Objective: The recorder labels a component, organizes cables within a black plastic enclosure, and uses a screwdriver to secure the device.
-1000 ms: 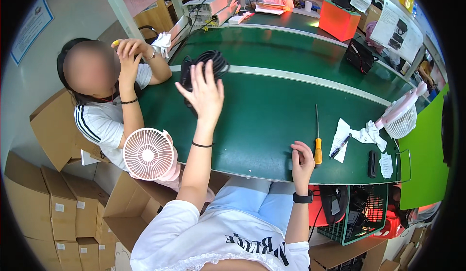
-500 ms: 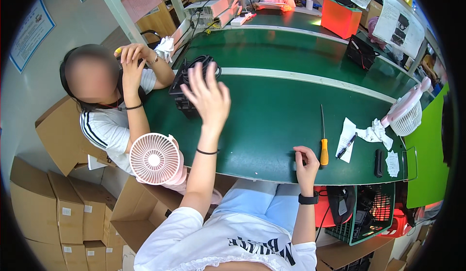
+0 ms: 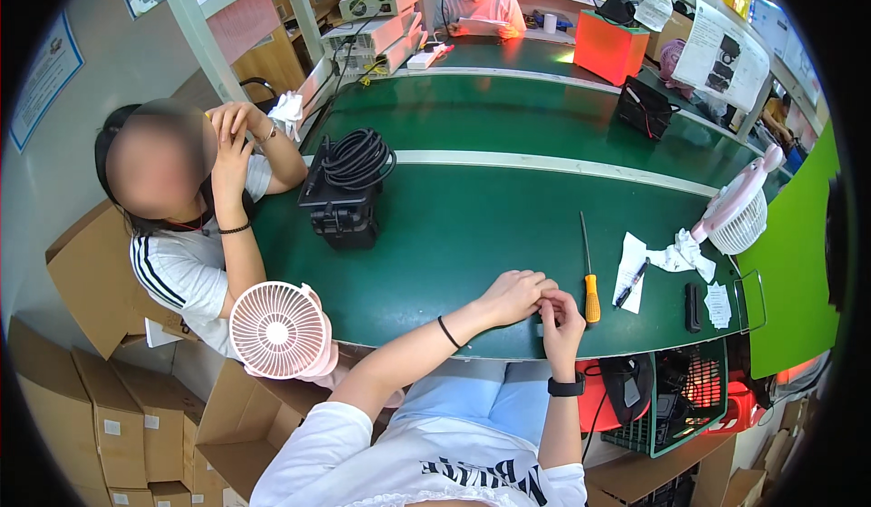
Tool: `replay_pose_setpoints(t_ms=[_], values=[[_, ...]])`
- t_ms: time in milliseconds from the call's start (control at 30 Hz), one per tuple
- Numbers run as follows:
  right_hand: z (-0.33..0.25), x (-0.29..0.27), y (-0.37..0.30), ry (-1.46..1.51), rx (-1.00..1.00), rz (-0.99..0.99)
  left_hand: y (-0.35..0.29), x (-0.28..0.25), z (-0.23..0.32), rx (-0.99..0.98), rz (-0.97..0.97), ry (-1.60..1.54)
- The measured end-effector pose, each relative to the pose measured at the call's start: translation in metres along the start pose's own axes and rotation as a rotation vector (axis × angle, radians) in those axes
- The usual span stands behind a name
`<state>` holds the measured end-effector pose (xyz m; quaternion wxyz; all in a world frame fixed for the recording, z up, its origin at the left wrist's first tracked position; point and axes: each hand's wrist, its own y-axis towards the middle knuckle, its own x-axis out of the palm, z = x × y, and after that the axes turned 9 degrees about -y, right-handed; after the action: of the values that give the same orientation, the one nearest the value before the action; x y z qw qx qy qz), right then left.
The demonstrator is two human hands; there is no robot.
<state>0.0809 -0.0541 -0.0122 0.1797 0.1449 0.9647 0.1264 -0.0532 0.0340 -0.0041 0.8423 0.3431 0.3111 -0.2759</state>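
Note:
My left hand (image 3: 513,297) reaches across to the right and meets my right hand (image 3: 564,324) at the table's near edge. Both hands have bent, closed fingers, and the fingertips touch. Whatever may be between them is hidden. Just right of my right hand lies a screwdriver (image 3: 592,299) with a yellow-orange handle, its shaft pointing away. Farther left on the green table (image 3: 454,235) stands a black boxy device (image 3: 343,216), with a coiled black cable (image 3: 356,159) on top. Neither hand touches the device or the screwdriver.
A co-worker (image 3: 181,262) leans on the table at left, beside a pink fan (image 3: 279,330). At right are paper (image 3: 630,275), a pen (image 3: 632,285), a black case (image 3: 692,307) and another fan (image 3: 739,216). A green crate (image 3: 708,407) sits below. Another person (image 3: 481,8) sits at the far end.
My left hand has moved from over the black device down and right to my right hand, its spread fingers now bent. The view has shifted slightly.

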Motion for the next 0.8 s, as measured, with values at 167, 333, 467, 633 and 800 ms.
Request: replay_pose_setpoints(t_ms=[167,333,467,633,800], values=[[-0.0012,0.0026,-0.0017,-0.030,-0.031,0.023,0.0007,-0.0103,-0.0010,0.056,-0.066,-0.024],[-0.0032,0.0047,-0.0016,-0.049,-0.041,0.047,-0.0014,-0.0106,-0.0030,0.104,-0.030,-0.022],[-0.0028,0.0047,-0.0015,-0.043,-0.029,0.033,-0.0014,-0.0104,-0.0035,0.091,-0.046,-0.002],[-0.0078,0.0040,-0.0017,-0.053,-0.058,0.045,-0.0018,-0.0103,-0.0023,0.063,-0.071,0.005],[-0.0075,0.0021,-0.0030,-0.046,-0.049,0.009,-0.0022,-0.0112,-0.0019,0.049,-0.074,-0.025]])
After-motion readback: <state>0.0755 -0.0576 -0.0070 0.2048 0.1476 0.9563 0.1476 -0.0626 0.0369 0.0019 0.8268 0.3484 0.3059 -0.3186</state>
